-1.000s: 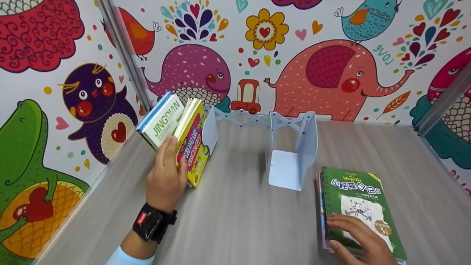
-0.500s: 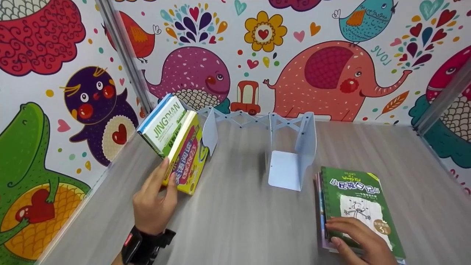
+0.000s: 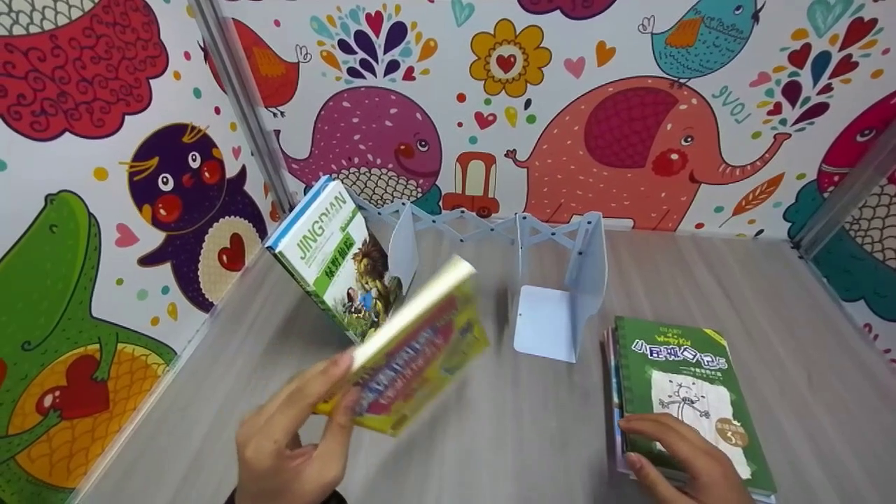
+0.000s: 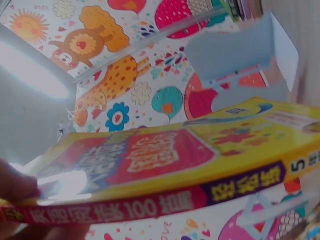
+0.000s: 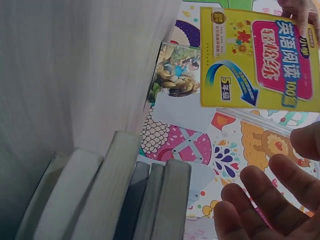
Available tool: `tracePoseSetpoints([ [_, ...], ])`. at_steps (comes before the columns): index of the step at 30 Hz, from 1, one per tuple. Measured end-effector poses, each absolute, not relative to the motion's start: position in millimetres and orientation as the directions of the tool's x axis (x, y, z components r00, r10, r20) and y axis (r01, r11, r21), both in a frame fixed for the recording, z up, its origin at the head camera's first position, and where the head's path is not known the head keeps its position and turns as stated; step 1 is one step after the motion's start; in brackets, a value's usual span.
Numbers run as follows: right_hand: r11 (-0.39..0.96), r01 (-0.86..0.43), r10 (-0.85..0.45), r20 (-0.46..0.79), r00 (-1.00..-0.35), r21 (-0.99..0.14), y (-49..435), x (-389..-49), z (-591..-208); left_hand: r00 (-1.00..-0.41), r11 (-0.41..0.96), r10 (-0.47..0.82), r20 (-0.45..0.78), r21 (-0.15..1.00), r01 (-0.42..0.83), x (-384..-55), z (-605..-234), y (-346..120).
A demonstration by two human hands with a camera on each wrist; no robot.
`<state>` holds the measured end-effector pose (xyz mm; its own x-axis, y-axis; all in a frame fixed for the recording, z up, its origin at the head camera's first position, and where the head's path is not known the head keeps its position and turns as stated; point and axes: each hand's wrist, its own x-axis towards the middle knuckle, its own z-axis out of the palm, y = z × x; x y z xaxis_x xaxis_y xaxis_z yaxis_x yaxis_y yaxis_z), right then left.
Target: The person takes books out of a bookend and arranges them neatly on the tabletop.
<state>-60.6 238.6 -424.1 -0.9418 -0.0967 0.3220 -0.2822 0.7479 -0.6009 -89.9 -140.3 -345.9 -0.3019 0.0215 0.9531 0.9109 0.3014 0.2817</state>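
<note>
My left hand [image 3: 294, 437] pinches a yellow and pink book [image 3: 420, 371] by its lower end, thumb in front and fingers behind. The book is tilted in the air over the table, its page edge turned upward. In the left wrist view the spine of this yellow book [image 4: 150, 205] faces the camera. My right hand [image 3: 689, 458] rests over the lower part of a green comic-style book [image 3: 689, 378], which tops a stack lying at the right. Relaxed, spread fingers [image 5: 270, 200] show beside the book stack [image 5: 110, 195] in the right wrist view.
A white book with a lion picture [image 3: 336, 259] leans at the back left, beside the left plate [image 3: 404, 245] of an expandable bookend. Its lattice [image 3: 462, 225] runs to the right plate [image 3: 589, 273] and white base [image 3: 544, 325]. Cartoon-printed walls [image 3: 476, 63] enclose the table.
My left hand has pulled the yellow book away from the white book, toward me and to the right, uncovering the lion cover. The right hand stays on the green book.
</note>
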Motion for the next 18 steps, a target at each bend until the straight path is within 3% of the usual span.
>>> tracePoseSetpoints([
  [3, 0.754, -0.237, -0.084, 0.268, -0.960, -0.613, 235, -59, -419, -0.331, 0.122, 0.091, 0.939, 0.320, 0.940, -86, -339, -131],
  [9, 0.700, -0.221, -0.158, 0.155, -0.975, -0.679, 229, -54, -413, -0.588, -0.063, 0.239, 0.773, 0.616, 0.785, -81, -350, -123],
  [12, 0.610, -0.263, -0.254, 0.129, -0.958, -0.747, 228, -51, -415, -0.682, -0.099, 0.301, 0.666, 0.733, 0.673, -81, -356, -119],
  [18, 0.354, -0.304, -0.422, 0.139, -0.896, -0.884, 228, -51, -426, -0.728, -0.125, 0.362, 0.582, 0.804, 0.581, -92, -360, -109],
])
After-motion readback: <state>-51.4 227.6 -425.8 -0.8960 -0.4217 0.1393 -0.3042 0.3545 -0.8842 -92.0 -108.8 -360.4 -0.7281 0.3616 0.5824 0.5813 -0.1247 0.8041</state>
